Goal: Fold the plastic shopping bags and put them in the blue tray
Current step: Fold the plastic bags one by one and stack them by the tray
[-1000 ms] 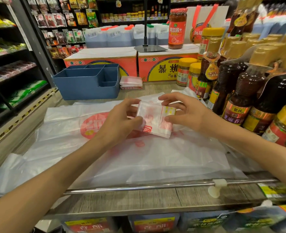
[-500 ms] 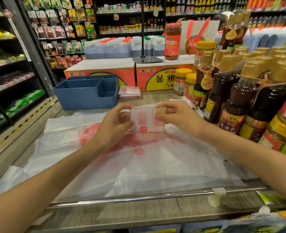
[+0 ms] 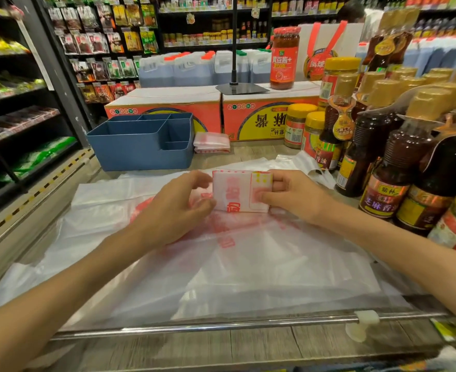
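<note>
A small folded plastic bag (image 3: 235,191), white with red print, is held upright above the spread bags. My right hand (image 3: 291,196) pinches its right edge, thumb in front and fingers behind. My left hand (image 3: 178,208) sits at its left edge with curled fingers; whether it grips the bag is unclear. Unfolded translucent bags (image 3: 221,264) cover the wooden counter beneath. The blue tray (image 3: 138,151), with several compartments, stands at the back left. A small pile of folded bags (image 3: 212,142) lies on the counter just right of the tray.
Dark sauce bottles (image 3: 398,162) and yellow-lidded jars (image 3: 296,124) crowd the right side. Red and yellow cartons (image 3: 264,116) wall off the back, with a red jar (image 3: 283,59) and a stand base (image 3: 241,88) on top. A metal rail (image 3: 221,324) runs along the near edge.
Both hands have lifted the folded bag up and away from me, turning it more upright. The left fingers have slid to the bag's left edge.
</note>
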